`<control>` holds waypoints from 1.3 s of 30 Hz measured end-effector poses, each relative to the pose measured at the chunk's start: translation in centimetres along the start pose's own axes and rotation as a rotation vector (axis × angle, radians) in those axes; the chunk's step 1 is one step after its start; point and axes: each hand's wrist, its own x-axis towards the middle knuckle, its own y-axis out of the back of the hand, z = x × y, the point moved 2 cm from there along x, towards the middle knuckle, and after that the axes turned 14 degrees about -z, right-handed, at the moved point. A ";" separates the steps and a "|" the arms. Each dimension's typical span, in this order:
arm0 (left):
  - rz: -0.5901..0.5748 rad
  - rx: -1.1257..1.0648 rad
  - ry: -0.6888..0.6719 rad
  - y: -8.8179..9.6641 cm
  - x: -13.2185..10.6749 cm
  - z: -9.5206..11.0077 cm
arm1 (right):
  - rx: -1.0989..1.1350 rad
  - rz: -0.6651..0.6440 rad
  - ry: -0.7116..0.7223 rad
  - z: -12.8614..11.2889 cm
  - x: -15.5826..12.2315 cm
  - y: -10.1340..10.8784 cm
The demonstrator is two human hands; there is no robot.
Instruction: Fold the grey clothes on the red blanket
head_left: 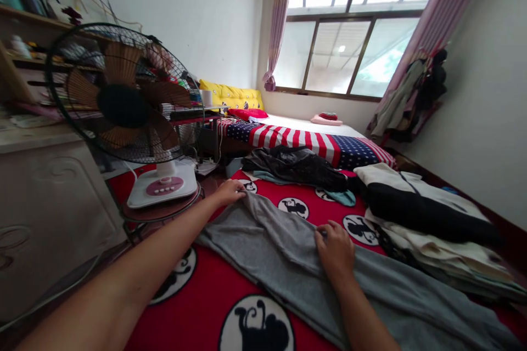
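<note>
Gray garment (288, 263) spread flat on red blanket (197, 301). Left hand (230, 191) pinches its far end at 11 o'clock; right hand (335, 252) presses fabric, fingers curled. Fan (123, 93) at 10 o'clock.

Two hands, the left hand (230, 191) and the right hand (335, 252), on one grey garment (284, 255) spread over one red bedcover (313, 205) with six round black-and-white medallions in view. One table fan (123, 93) on one round stool (164, 213); one dark garment (294, 167), one stack of folded clothes (428, 219), one stars-and-stripes blanket (313, 142). One yellow cushion (233, 96), one red pillow (247, 114), two pink curtains (278, 22)
</note>
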 end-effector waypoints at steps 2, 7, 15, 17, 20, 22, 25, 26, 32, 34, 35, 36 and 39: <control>0.019 0.032 0.050 0.3 0.1 0.5 | 0.009 -0.012 -0.012 0.7 0.3 -0.4; 0.158 0.114 0.085 -0.6 -0.7 5.2 | 0.081 0.070 -0.011 0.4 0.0 0.1; 0.036 -0.102 -0.300 -8.1 -4.2 13.2 | 0.206 -0.217 0.385 -1.8 -0.7 -0.7; 0.015 -0.095 -0.296 -9.4 -4.7 13.0 | 0.098 -0.261 0.227 -1.2 -0.7 -1.5; -0.033 -0.036 -0.251 -10.2 -4.8 12.4 | -0.024 -0.270 0.106 -1.2 -0.9 -1.8; -0.059 0.014 -0.226 -10.2 -4.9 12.3 | -0.059 -0.305 0.177 -1.9 -1.2 -1.5; -0.079 0.079 -0.202 -9.8 -4.9 12.5 | -0.115 -0.441 0.264 -2.6 -1.6 -1.0; -0.083 0.099 -0.193 -9.7 -5.0 12.5 | -0.143 -0.480 0.239 -2.5 -1.6 -0.8; -0.048 0.182 -0.152 -9.7 -5.3 12.5 | -0.250 -0.496 -0.014 -2.6 -1.4 -0.6; -0.042 0.199 -0.145 -9.7 -5.3 12.6 | -0.223 -0.473 0.060 -3.6 -1.5 -0.6; -0.044 0.206 -0.142 -9.8 -5.3 12.6 | -0.194 -0.481 0.134 -4.2 -1.6 -0.6; -0.050 0.212 -0.138 -9.8 -5.4 12.7 | -0.160 -0.506 0.212 -4.5 -1.7 -0.6; -0.065 0.237 -0.097 -9.7 -5.5 12.8 | -0.082 -0.591 0.260 -3.7 -2.1 -0.2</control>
